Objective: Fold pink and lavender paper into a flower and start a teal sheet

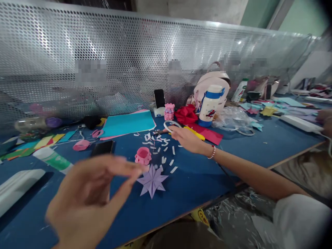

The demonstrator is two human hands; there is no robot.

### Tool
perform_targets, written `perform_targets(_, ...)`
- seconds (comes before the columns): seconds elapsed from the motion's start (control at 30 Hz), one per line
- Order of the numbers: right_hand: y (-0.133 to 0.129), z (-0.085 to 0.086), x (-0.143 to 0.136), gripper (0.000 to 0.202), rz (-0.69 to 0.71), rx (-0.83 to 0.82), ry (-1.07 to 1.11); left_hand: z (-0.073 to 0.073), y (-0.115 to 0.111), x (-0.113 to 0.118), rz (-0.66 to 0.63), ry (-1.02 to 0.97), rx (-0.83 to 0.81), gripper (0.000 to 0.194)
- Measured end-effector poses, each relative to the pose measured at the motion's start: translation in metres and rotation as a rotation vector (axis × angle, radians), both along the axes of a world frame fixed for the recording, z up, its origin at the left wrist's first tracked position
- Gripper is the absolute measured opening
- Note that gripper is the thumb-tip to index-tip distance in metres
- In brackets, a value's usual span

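My left hand (95, 197) is close to the camera and blurred. Its thumb and fingertips pinch one point of a purple folded-paper star (152, 181), which faces me above the blue table. My right hand (188, 139), wearing a beaded bracelet, reaches out to the middle of the table. Its fingers are closed at a thin white ring (168, 122) that looks like a tape roll; they hide part of it. A dark, narrow tool (159, 132) lies beside those fingers. Behind the star stands a small pink folded-paper ring (143, 155). White paper scraps (163, 141) are scattered around.
Turquoise sheets (127, 123), a phone on a stand (159, 99), a pink paper piece (169, 111), red paper (186, 114) and a bottle (210, 105) line the back. A dark phone (102, 148) and green-white tube (53, 159) lie left. Perforated metal (129, 62) rises behind.
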State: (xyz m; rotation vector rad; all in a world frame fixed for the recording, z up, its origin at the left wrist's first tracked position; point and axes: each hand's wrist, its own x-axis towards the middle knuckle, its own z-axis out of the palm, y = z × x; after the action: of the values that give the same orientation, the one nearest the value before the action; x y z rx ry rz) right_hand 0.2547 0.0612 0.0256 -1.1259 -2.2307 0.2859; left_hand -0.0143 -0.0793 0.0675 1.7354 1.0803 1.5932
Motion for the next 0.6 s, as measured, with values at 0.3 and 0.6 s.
perform_targets(0.3, -0.033, 0.020, -0.023, 0.021, 0.192, -0.174, 0.265, -0.013, 0.047, 0.013, -0.140, -0.435, -0.478, 0.051)
perform_targets(0.6, -0.053, 0.033, -0.046, 0.018, 0.239, -0.037, 0.432, -0.015, 0.042, 0.012, -0.125, -0.223, -0.422, 0.042)
